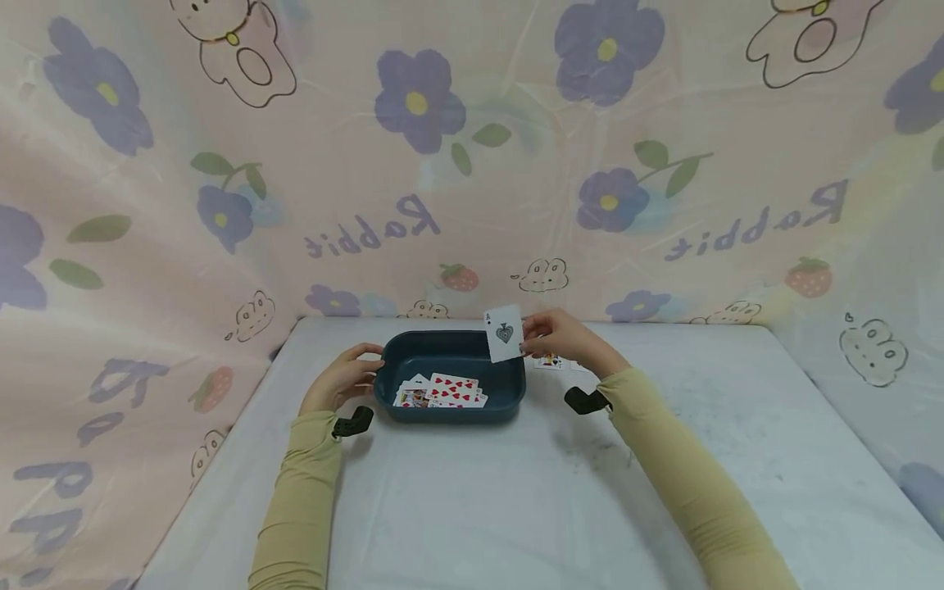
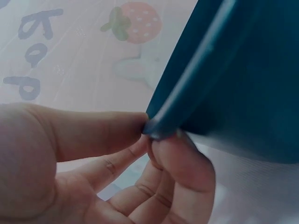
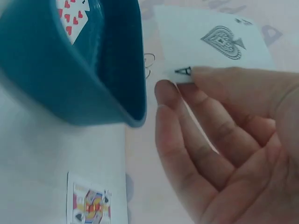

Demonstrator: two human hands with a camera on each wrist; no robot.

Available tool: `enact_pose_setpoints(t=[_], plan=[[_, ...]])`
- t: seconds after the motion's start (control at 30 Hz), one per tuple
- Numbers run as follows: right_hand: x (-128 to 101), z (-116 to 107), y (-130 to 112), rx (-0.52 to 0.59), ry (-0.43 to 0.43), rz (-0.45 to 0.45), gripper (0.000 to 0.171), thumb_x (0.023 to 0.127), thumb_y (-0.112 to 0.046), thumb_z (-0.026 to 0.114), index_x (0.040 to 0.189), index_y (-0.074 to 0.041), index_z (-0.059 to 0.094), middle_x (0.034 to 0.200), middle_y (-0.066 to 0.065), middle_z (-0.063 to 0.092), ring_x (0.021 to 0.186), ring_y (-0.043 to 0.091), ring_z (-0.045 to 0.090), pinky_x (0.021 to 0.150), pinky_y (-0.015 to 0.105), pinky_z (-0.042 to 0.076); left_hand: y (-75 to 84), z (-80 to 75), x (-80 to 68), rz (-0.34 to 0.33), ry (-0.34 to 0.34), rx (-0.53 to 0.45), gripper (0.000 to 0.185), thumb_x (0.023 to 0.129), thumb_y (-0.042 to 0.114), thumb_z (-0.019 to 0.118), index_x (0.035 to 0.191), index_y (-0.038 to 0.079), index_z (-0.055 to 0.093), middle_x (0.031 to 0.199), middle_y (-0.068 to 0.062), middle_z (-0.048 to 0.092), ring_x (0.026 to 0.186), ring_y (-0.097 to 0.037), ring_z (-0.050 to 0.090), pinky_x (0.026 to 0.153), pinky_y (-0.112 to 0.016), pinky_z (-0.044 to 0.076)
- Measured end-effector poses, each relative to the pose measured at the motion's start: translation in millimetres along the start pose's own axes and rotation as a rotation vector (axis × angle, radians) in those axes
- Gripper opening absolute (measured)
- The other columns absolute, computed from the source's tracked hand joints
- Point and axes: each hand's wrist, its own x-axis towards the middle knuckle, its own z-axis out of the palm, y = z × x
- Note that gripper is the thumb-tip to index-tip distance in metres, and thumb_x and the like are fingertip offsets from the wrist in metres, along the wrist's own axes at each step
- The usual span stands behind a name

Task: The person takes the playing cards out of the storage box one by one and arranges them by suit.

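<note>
The fingers (image 3: 205,74) of the right hand (image 1: 562,336) pinch the ace of spades (image 1: 505,334) by one edge, holding the card upright just above the far right corner of the dark teal tray (image 1: 516,385); the tray lies to that hand's left and below. The left hand (image 1: 342,378) pinches the tray's left rim between thumb and fingers. Glossy cards (image 1: 442,392), red hearts showing, lie flat inside the smooth, round-cornered plastic tray. A face card (image 3: 88,205) lies on the pale tabletop (image 1: 479,500) beside it.
</note>
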Motion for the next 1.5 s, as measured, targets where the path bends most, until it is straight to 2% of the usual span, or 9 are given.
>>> enact_pose_setpoints(t=[0.07, 0.27, 0.47, 0.57, 0.87, 1.03, 1.23, 1.5], plan=[[-5, -4, 6, 0.014, 0.002, 0.003, 0.018, 0.088, -0.005, 0.069, 0.099, 0.005, 0.060, 0.093, 0.019, 0.068, 0.079, 0.022, 0.067, 0.073, 0.037, 0.055, -0.7, -0.3, 0.4, -0.002, -0.001, -0.008, 0.039, 0.098, 0.013, 0.054, 0.136, 0.011, 0.045, 0.107, -0.013, 0.053, 0.079, -0.020, 0.058, 0.065, -0.029, 0.051], [-22, -17, 25, 0.092, 0.030, 0.062, 0.023, 0.088, -0.007, 0.070, 0.102, 0.004, 0.056, 0.091, 0.014, 0.070, 0.085, 0.030, 0.068, 0.072, 0.035, 0.055, -0.2, -0.6, 0.0, -0.006, 0.006, -0.008, 0.038, 0.098, 0.014, 0.054, 0.135, 0.012, 0.045, 0.107, -0.012, 0.052, 0.078, -0.018, 0.057, 0.064, -0.029, 0.050], [-43, -30, 47, 0.091, 0.033, 0.100, 0.030, 0.090, -0.010, 0.067, 0.110, 0.010, 0.054, 0.093, 0.016, 0.069, 0.091, 0.037, 0.065, 0.079, 0.045, 0.053, 1.6, 0.6, -1.4, -0.008, 0.007, 0.009, 0.039, 0.098, 0.015, 0.053, 0.136, 0.012, 0.044, 0.108, -0.012, 0.052, 0.079, -0.019, 0.057, 0.066, -0.029, 0.051], [-54, -32, 58, 0.099, 0.038, 0.123, 0.029, 0.091, -0.010, 0.067, 0.108, 0.009, 0.055, 0.093, 0.014, 0.069, 0.092, 0.037, 0.065, 0.080, 0.048, 0.052, 2.4, 1.4, -2.5, -0.007, 0.006, 0.014, 0.039, 0.099, 0.014, 0.053, 0.137, 0.011, 0.044, 0.108, -0.013, 0.053, 0.079, -0.020, 0.057, 0.067, -0.030, 0.051], [-70, -19, 79, 0.174, 0.047, 0.231, 0.021, 0.089, -0.004, 0.065, 0.103, 0.010, 0.056, 0.083, 0.012, 0.069, 0.076, 0.021, 0.067, 0.073, 0.038, 0.055, 3.3, 2.0, -4.5, -0.012, 0.013, 0.025, 0.041, 0.098, 0.015, 0.054, 0.138, 0.011, 0.043, 0.112, -0.014, 0.053, 0.081, -0.020, 0.057, 0.070, -0.032, 0.051], [-73, -10, 87, 0.205, 0.031, 0.284, 0.024, 0.087, -0.003, 0.067, 0.105, 0.011, 0.058, 0.080, 0.010, 0.068, 0.071, 0.016, 0.065, 0.068, 0.032, 0.055, 3.7, 2.6, -4.2, -0.004, 0.009, 0.033, 0.041, 0.099, 0.017, 0.053, 0.138, 0.011, 0.043, 0.110, -0.014, 0.053, 0.081, -0.020, 0.056, 0.071, -0.033, 0.051], [-74, -2, 94, 0.249, 0.000, 0.302, 0.028, 0.085, 0.000, 0.066, 0.107, 0.014, 0.056, 0.077, 0.012, 0.068, 0.066, 0.014, 0.064, 0.062, 0.027, 0.054, 2.9, 2.1, -5.1, -0.011, 0.017, 0.037, 0.041, 0.099, 0.017, 0.053, 0.138, 0.011, 0.043, 0.109, -0.013, 0.054, 0.080, -0.020, 0.057, 0.071, -0.033, 0.051], [-69, 0, 103, 0.277, 0.004, 0.362, 0.029, 0.085, 0.001, 0.067, 0.109, 0.013, 0.056, 0.080, 0.013, 0.069, 0.068, 0.016, 0.067, 0.062, 0.027, 0.055, 3.5, 2.1, -3.5, -0.017, 0.017, 0.035, 0.040, 0.099, 0.018, 0.053, 0.138, 0.013, 0.044, 0.107, -0.013, 0.054, 0.081, -0.021, 0.056, 0.070, -0.031, 0.051]])
